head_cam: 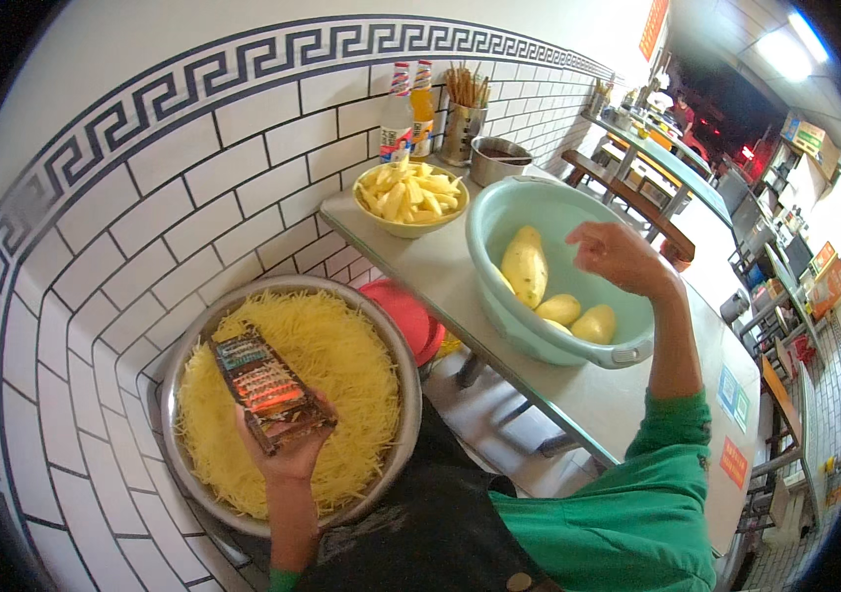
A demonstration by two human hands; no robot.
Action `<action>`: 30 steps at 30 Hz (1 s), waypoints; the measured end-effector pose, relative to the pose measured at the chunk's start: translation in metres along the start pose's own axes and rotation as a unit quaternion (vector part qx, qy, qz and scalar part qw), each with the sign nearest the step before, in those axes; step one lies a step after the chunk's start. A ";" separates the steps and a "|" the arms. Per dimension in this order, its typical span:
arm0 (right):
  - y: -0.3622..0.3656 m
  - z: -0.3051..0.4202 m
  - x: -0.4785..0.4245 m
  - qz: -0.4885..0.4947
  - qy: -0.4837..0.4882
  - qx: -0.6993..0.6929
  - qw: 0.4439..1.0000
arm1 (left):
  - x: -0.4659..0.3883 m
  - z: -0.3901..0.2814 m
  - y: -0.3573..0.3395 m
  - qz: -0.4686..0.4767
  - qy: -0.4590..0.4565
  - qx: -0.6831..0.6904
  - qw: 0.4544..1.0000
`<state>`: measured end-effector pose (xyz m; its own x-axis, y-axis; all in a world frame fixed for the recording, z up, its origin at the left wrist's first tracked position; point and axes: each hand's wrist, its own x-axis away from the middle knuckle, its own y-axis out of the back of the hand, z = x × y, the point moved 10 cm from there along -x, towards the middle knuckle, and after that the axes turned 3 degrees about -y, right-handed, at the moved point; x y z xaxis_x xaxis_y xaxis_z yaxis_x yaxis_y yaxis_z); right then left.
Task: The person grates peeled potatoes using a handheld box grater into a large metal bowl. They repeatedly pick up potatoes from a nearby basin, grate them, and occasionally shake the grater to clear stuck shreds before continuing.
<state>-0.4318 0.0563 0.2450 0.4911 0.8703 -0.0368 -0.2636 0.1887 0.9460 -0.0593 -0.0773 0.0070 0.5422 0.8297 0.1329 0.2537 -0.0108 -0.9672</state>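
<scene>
My left hand [288, 444] grips a shredder grater [261, 381] by its lower end. The grater tilts over a large metal basin [409, 414] filled with pale yellow shreds [354, 362], which look like potato. Over a light green plastic basin [490, 296] hangs my right hand [616, 255], its fingers bent and nothing visible in them. Several peeled potatoes lie in that basin, among them a long potato [525, 266] leaning on the wall and a round potato [594, 325] near the front. My right fingers are apart from them.
The green basin stands on a table [420, 259]. Beside it are a bowl [409, 228] of cut pale sticks, a metal pot [500, 170], two bottles [396, 122] and a chopstick holder [462, 133]. A red stool [409, 318] sits below. A person [681, 115] stands far off.
</scene>
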 end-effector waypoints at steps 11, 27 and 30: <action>-0.144 -0.078 -0.027 0.343 0.005 0.095 0.935 | -0.006 -0.002 0.003 -0.028 -0.006 -0.036 0.999; -0.031 -0.017 -0.015 0.048 -0.083 -0.214 0.972 | -0.003 -0.009 0.015 0.059 0.000 -0.026 0.998; -0.045 0.075 0.003 0.084 -0.002 -0.423 0.902 | -0.003 -0.006 0.021 0.011 -0.025 0.025 0.999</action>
<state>-0.3561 0.0164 0.2269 0.3880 0.9175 0.0877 -0.8734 0.3357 0.3529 -0.0506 -0.0833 -0.0121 0.5064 0.8561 0.1027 0.2015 -0.0017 -0.9795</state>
